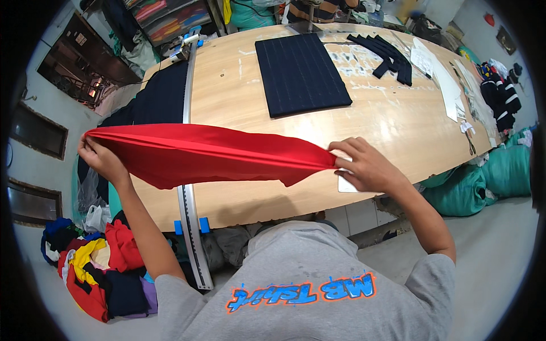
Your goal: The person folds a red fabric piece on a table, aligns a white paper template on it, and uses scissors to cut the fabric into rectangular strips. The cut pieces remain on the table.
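A length of red fabric (pixel 210 153) is stretched sideways above the wooden table, held at both ends. My left hand (pixel 102 156) pinches its left end with closed fingers. My right hand (pixel 355 162) grips its right end near a white card (pixel 347 184) on the table. Behind the red fabric lies a long metal rail (pixel 196 250) running front to back, with dark navy cloth (pixel 156 94) to its left. A square stack of navy fabric (pixel 301 74) rests at the table's middle back.
Navy strips (pixel 387 57), white paper pieces (pixel 441 79) and scissors (pixel 472 145) lie on the table (pixel 392 119)'s right. A clothing pile (pixel 105 267) sits at lower left, green bundles (pixel 506 176) at right. Another person (pixel 318 11) is beyond the far edge.
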The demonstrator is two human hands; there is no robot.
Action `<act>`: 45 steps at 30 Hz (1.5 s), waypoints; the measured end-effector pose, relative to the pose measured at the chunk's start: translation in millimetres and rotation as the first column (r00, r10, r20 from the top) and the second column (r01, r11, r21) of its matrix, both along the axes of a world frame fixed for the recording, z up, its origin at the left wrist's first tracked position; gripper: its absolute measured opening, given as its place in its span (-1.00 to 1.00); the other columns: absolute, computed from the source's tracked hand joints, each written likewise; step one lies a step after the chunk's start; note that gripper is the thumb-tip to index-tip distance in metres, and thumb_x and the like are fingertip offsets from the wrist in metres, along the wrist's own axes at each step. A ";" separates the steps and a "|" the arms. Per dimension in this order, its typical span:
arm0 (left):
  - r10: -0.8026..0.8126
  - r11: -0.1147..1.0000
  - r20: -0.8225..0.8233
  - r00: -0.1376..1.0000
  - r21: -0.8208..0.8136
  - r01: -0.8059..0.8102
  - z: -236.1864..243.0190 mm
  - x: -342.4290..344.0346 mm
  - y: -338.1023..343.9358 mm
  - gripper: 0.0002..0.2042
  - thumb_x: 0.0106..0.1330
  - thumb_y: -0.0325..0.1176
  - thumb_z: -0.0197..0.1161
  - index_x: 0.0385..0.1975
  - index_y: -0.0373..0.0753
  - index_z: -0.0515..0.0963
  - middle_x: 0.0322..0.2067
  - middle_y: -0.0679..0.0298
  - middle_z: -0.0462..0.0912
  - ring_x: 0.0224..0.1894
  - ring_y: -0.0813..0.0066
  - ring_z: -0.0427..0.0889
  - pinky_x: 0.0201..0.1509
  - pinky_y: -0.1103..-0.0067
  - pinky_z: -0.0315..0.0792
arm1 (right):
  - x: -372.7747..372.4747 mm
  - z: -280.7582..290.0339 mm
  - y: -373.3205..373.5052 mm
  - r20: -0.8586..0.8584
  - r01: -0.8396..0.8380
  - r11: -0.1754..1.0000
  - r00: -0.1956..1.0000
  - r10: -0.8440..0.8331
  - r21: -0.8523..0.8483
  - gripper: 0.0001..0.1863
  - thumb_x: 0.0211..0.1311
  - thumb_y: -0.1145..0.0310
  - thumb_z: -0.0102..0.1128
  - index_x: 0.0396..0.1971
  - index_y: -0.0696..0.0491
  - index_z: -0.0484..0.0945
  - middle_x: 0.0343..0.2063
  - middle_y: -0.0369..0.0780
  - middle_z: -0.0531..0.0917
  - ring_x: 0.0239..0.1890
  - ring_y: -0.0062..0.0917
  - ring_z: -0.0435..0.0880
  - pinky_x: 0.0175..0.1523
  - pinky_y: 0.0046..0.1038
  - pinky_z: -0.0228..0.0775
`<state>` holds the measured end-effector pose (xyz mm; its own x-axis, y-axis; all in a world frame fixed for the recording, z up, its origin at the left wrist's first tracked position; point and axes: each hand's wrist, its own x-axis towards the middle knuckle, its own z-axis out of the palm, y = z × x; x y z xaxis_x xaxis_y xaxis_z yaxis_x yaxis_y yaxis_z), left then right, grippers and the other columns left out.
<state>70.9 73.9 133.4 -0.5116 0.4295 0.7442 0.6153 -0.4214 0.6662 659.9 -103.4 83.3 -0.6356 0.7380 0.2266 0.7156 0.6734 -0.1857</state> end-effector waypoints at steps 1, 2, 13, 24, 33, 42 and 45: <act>0.039 0.999 -0.031 0.999 0.000 -0.039 2.9 -20.4 5.4 -0.65 0.81 -0.25 0.01 0.28 -0.45 0.45 0.19 0.00 0.64 0.23 0.26 0.65 0.43 0.40 0.45 | -6.9 1.5 -7.6 -0.048 -0.055 0.996 0.997 0.059 0.067 -0.82 0.27 0.38 0.49 -0.17 0.08 0.75 0.36 -0.19 0.58 0.27 -0.24 0.60 0.29 -0.13 0.47; 0.034 0.999 -0.036 0.999 -0.028 -0.035 -1.6 -45.5 18.0 -0.64 0.80 -0.24 0.02 0.28 -0.45 0.47 0.19 0.00 0.65 0.23 0.24 0.65 0.43 0.39 0.46 | -10.2 8.9 -17.6 -0.036 -0.145 0.985 0.988 0.149 0.097 -0.78 0.23 0.37 0.51 -0.16 0.08 0.77 0.45 -0.19 0.55 0.25 -0.26 0.61 0.26 -0.15 0.50; 0.132 0.991 -0.003 0.991 -0.023 -0.133 50.8 -101.9 64.9 -0.56 0.70 -0.11 0.16 0.19 -0.45 0.51 0.08 -0.04 0.73 0.14 0.15 0.75 0.32 0.34 0.55 | -63.0 60.1 -65.9 0.036 -0.554 0.824 0.832 0.554 0.122 -0.77 0.22 0.34 0.37 -0.14 0.01 0.61 -0.05 -0.29 0.68 -0.11 -0.52 0.64 0.00 -0.40 0.46; 0.258 0.951 -0.051 0.965 0.191 -0.244 137.6 -70.7 20.2 -0.61 0.79 -0.15 0.01 0.22 -0.43 0.43 0.07 -0.02 0.64 0.11 0.19 0.70 0.32 0.33 0.54 | -63.5 43.2 -4.4 -0.142 -0.112 0.976 0.980 0.139 0.185 -0.72 0.38 0.31 0.50 -0.01 0.01 0.64 -0.29 -0.32 0.62 -0.18 -0.40 0.63 0.04 -0.28 0.42; 0.256 0.946 -0.129 0.958 0.239 -0.221 140.3 -101.4 10.8 -0.65 0.77 -0.21 0.12 0.23 -0.42 0.53 0.13 0.02 0.72 0.17 0.24 0.71 0.36 0.40 0.53 | -59.2 41.3 23.0 -0.439 0.107 0.993 0.896 -0.070 0.059 -0.77 0.31 0.40 0.59 -0.26 0.13 0.64 -0.13 -0.20 0.65 -0.06 -0.27 0.67 0.02 -0.21 0.59; -0.228 0.962 0.301 0.926 -0.077 0.262 46.1 -122.2 -40.6 -0.62 0.74 -0.18 0.21 0.33 -0.31 0.51 0.11 0.21 0.70 0.17 0.44 0.67 0.36 0.46 0.47 | -40.4 -3.1 23.0 -0.565 0.003 0.976 0.815 -0.128 -0.217 -0.85 0.38 0.47 0.51 -0.23 0.15 0.66 -0.26 -0.16 0.73 -0.17 -0.22 0.76 -0.04 -0.23 0.62; -0.281 0.922 0.379 0.882 -0.147 0.357 -4.5 -142.1 -63.1 -0.61 0.74 -0.17 0.21 0.36 -0.30 0.47 0.08 0.23 0.68 0.15 0.49 0.66 0.33 0.50 0.48 | -37.2 -6.3 19.8 -0.518 0.016 0.953 0.836 -0.178 -0.302 -0.85 0.41 0.44 0.50 -0.20 0.15 0.68 -0.26 -0.17 0.75 -0.17 -0.24 0.77 -0.04 -0.26 0.61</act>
